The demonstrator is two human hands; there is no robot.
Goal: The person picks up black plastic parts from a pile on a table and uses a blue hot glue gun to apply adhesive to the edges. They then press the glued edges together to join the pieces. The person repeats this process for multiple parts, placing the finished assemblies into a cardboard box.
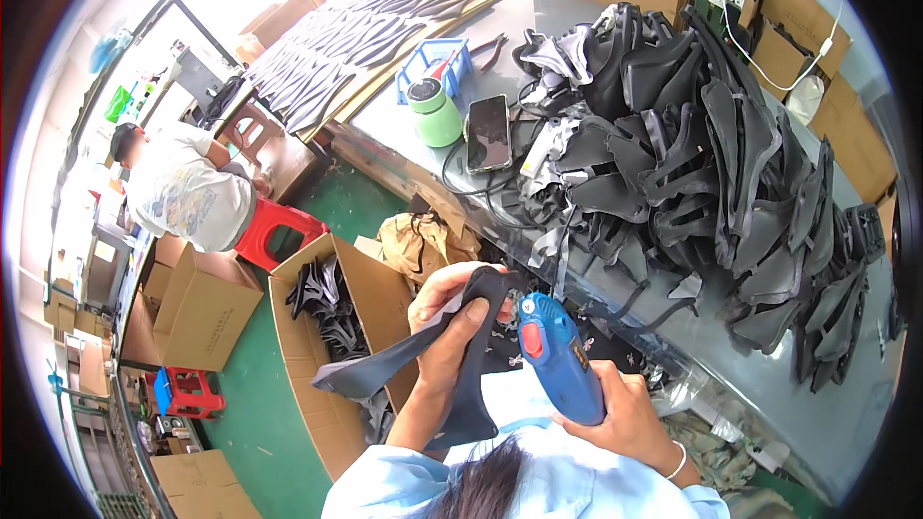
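My left hand (444,327) is closed on a dark grey curved fabric piece (474,380), which is bent over near its top, with one long strip reaching out to the left. In my right hand (630,415) is a blue handheld power tool (561,365) with a red button, gripped by its lower end. The tool's head points up at the edge of the piece, close to my left fingers. Its tip is small and partly hidden, so I cannot tell whether it touches the piece. A big pile of black and grey curved pieces (663,154) lies on the metal table to the right.
On the metal table (721,351) stand a green bottle (435,115), a phone (488,135) and a blue basket (433,65). An open cardboard box (298,346) with dark pieces is at my left. Beyond it, a person (197,187) sits on a red stool (279,231).
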